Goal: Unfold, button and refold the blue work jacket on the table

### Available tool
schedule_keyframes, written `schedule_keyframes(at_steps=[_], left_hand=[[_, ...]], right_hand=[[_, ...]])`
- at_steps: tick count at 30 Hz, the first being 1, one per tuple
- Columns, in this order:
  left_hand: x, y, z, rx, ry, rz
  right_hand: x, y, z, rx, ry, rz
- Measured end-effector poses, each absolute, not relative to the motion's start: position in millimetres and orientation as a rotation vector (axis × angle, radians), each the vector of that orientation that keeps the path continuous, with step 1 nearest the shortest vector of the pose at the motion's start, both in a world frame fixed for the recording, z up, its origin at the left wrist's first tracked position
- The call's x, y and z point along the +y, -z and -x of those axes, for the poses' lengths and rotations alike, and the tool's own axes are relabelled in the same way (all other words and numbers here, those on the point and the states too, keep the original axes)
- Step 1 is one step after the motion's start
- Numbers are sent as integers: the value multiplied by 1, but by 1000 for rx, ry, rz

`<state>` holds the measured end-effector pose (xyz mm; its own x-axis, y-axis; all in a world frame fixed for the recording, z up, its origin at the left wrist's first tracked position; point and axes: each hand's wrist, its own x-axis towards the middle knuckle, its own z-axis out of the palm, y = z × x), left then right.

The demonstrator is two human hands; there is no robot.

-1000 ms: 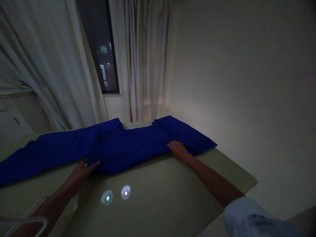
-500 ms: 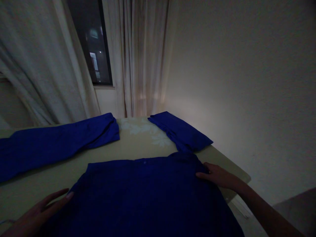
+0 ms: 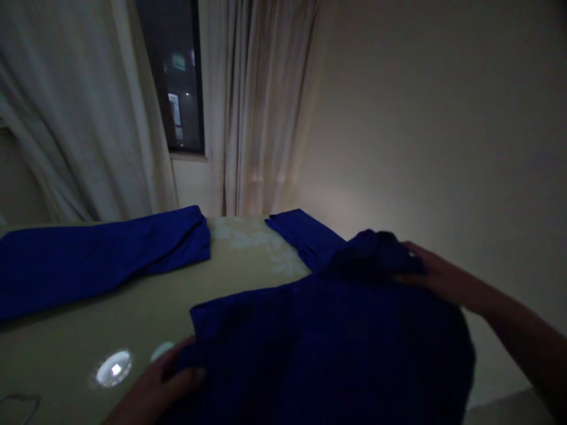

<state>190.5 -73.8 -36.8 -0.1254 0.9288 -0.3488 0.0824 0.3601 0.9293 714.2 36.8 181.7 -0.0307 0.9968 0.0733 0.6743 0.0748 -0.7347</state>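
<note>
A dark blue garment [image 3: 319,354] fills the lower middle of the head view, its exact kind hard to make out in the dim light. At its upper right, my right hand [image 3: 425,268] pinches a bunched edge and holds it raised. My left hand [image 3: 166,381] grips the garment's left edge lower down, thumb on top and fingers partly tucked behind the cloth. Just behind the raised part lies a folded blue cloth piece [image 3: 305,233]; whether it joins the garment I cannot tell.
Another long blue cloth piece [image 3: 101,254] lies across the left of the pale, leaf-patterned table [image 3: 248,260]. Near my left hand are a shiny round spot [image 3: 114,369] and a thin cord [image 3: 22,401]. Curtains [image 3: 261,106] and a window [image 3: 177,88] stand behind, a wall [image 3: 434,136] to the right.
My right hand has lifted the garment's upper right part up and to the right, bunching it. My left hand has moved rightward with the left edge, uncovering the round spot on the table.
</note>
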Motion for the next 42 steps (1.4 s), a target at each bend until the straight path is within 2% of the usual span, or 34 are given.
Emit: schedule_keyframes(at_steps=[3,6,9,12,16,20,23,26,28,34,36,40,42], left_hand=[[-71,32,-299,1103,-929,-896],[-55,33,-384,812,-1012,-818],[-45,51,-407,676,-969,-722],[-43,71,-361,760,-849,-860],[-12,63,-242,1322,-951,-1438],[63,35,-137,2085,-961,-2010],[104,24,-92,2529,-632,-1975],[111,13,-72,2528,-269,-1825],[107,1,-69,2491,-168,-1818],[79,-32,-122,2456,-137,-1928],[56,-31,-156,2312,-151,-2025],[6,-16,-190,1701,-311,-2114],[-6,-8,-169,1772,-380,-2060]], right_hand=[[129,-272,-701,-1897,-311,1613],[217,-302,-637,-1857,-85,1380],[264,-262,-558,-1941,-47,1222],[260,-174,-496,-2086,-183,1156],[183,-53,-462,-2376,-495,1093],[75,14,-469,-2592,-720,1013],[28,31,-481,-2617,-788,963],[18,35,-488,-2482,-824,964],[23,36,-488,-2363,-887,967],[47,48,-487,-1776,-1272,1041],[59,53,-491,-1546,-1393,1030],[78,52,-513,-1200,-1402,1101],[83,44,-527,-1095,-1420,1169]])
